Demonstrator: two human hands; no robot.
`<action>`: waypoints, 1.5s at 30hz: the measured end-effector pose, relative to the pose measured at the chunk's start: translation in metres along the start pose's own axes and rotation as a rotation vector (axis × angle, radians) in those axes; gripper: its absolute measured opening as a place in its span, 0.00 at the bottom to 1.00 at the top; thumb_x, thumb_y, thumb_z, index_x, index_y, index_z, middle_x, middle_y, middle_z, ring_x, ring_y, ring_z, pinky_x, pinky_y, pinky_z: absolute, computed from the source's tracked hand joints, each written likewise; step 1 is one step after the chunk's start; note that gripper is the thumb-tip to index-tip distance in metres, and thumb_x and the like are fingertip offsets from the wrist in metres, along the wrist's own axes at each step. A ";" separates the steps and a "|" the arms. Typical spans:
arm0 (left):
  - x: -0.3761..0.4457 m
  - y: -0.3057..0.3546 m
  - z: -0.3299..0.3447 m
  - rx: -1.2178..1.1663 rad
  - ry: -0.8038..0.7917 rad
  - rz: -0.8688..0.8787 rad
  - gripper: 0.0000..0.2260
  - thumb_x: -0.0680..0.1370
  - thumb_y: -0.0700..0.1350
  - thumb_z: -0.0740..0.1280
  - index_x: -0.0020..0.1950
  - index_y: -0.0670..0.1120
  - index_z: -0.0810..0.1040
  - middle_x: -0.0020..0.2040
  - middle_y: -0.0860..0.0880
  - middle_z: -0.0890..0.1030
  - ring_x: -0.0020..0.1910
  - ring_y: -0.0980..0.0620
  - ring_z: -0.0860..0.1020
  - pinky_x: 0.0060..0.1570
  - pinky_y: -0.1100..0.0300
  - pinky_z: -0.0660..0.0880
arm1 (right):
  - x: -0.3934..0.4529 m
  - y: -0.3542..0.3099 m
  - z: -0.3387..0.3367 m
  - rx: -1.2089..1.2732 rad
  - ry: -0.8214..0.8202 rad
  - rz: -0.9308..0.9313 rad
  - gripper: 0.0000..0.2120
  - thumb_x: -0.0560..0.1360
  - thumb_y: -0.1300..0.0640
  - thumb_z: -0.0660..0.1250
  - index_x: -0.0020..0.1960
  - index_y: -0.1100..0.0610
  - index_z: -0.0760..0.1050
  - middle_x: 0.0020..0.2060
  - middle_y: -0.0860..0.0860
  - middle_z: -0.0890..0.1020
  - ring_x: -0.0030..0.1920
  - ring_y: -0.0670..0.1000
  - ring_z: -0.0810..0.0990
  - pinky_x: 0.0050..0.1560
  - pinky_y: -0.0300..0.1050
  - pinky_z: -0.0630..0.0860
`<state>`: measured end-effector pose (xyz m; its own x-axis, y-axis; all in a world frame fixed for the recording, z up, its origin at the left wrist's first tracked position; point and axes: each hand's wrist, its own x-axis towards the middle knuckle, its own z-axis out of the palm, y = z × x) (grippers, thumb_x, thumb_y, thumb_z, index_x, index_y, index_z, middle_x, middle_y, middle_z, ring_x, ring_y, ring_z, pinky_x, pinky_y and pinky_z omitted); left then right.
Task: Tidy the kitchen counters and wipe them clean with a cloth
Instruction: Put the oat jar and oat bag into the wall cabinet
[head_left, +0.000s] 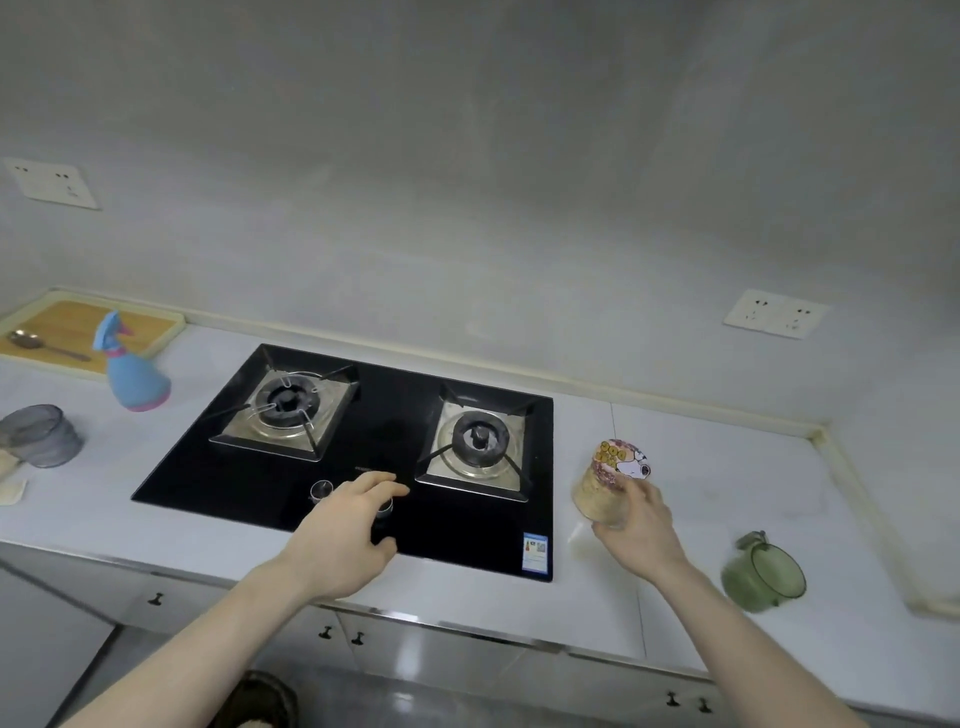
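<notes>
Clear jar, cartoon lid, tilted, R hand

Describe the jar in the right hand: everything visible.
The jar is a clear container, glass or plastic by the look, filled most of the way with pale beige grainy contents. Its round lid faces up and away, printed with a cartoon white dog and yellow shapes on a pinkish ground. It is tilted, lifted just off or barely touching the white counter, right of the black hob. The right hand grips its lower side from the near right. Nothing else touches it.
</notes>
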<state>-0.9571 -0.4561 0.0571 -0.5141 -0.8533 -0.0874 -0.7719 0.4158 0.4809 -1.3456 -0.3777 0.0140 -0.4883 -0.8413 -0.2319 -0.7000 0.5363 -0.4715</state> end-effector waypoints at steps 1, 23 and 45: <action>0.001 0.000 0.001 0.001 -0.002 -0.003 0.28 0.75 0.49 0.70 0.75 0.57 0.69 0.77 0.59 0.65 0.72 0.55 0.69 0.70 0.60 0.68 | 0.007 0.003 -0.001 -0.012 -0.004 0.023 0.40 0.71 0.51 0.73 0.79 0.51 0.59 0.76 0.54 0.60 0.74 0.62 0.62 0.73 0.52 0.62; 0.041 0.033 0.057 -0.070 0.094 -0.236 0.28 0.75 0.51 0.70 0.74 0.57 0.70 0.75 0.59 0.67 0.70 0.55 0.70 0.68 0.57 0.71 | 0.152 0.034 0.004 -0.087 -0.115 0.030 0.44 0.63 0.46 0.77 0.73 0.47 0.57 0.64 0.52 0.64 0.61 0.60 0.70 0.61 0.52 0.74; -0.056 -0.032 -0.008 -0.023 0.116 -0.289 0.28 0.75 0.50 0.68 0.76 0.56 0.69 0.77 0.57 0.65 0.72 0.53 0.69 0.71 0.57 0.67 | -0.012 -0.098 -0.016 0.115 -0.125 -0.454 0.42 0.53 0.46 0.81 0.62 0.34 0.65 0.55 0.38 0.71 0.53 0.43 0.75 0.52 0.47 0.74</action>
<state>-0.9005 -0.4244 0.0536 -0.2275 -0.9659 -0.1237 -0.8703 0.1447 0.4709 -1.2795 -0.4192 0.0765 -0.0754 -0.9941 -0.0775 -0.7624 0.1075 -0.6382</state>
